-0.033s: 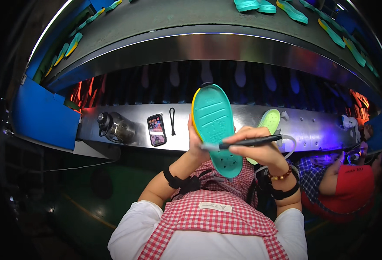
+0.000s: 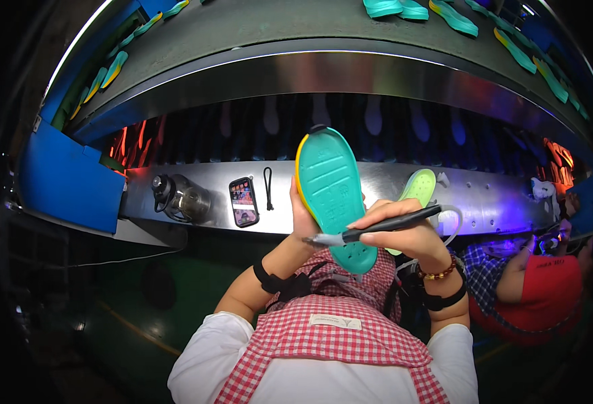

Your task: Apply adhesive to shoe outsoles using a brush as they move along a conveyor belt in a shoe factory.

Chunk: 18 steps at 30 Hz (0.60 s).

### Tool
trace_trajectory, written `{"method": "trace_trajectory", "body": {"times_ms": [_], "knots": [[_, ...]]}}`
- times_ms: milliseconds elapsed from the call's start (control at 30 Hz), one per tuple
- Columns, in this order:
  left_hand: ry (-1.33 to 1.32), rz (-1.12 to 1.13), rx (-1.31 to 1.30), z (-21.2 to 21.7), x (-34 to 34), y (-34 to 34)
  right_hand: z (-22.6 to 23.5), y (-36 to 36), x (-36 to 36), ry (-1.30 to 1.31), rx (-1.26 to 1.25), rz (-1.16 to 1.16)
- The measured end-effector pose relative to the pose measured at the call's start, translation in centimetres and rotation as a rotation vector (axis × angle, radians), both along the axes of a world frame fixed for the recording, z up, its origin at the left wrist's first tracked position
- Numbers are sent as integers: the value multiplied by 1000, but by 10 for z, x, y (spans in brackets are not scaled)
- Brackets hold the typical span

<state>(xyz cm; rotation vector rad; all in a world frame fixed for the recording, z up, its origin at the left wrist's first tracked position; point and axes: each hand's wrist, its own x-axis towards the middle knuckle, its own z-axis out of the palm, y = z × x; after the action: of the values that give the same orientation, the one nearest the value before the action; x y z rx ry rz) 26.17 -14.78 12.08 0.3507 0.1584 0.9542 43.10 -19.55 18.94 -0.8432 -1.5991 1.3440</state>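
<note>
One teal shoe sole with a yellow edge stands nearly upright in front of the chest, its toe end up. The left hand is clamped on the sole's left edge from behind. The right hand is closed around one black marker pen, whose tip touches the lower part of the sole. One pale green sole shows just behind the right hand. On the steel desk lie one phone, one short black strap and one dark jug. Several more teal soles ride the curved grey belt above. A blue panel closes the dim room at left; a second person in red sits at right. Compared with the earlier frame, nothing has shifted.
</note>
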Motion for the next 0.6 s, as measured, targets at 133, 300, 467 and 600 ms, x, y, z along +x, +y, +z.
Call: {"method": "trace_trajectory", "body": {"times_ms": [133,300,467,600], "knots": [[3,184,23,12,7,6,3,10,2,-10,-30,-335],[-51,225,156,11,-2,13,5,1,6,-48,165,41],[-88,332,210,23,-6,22,-2,-4,7,-160,252,-71],[-60,390,171,35,-12,17,-1,-10,13,-152,303,-105]]}}
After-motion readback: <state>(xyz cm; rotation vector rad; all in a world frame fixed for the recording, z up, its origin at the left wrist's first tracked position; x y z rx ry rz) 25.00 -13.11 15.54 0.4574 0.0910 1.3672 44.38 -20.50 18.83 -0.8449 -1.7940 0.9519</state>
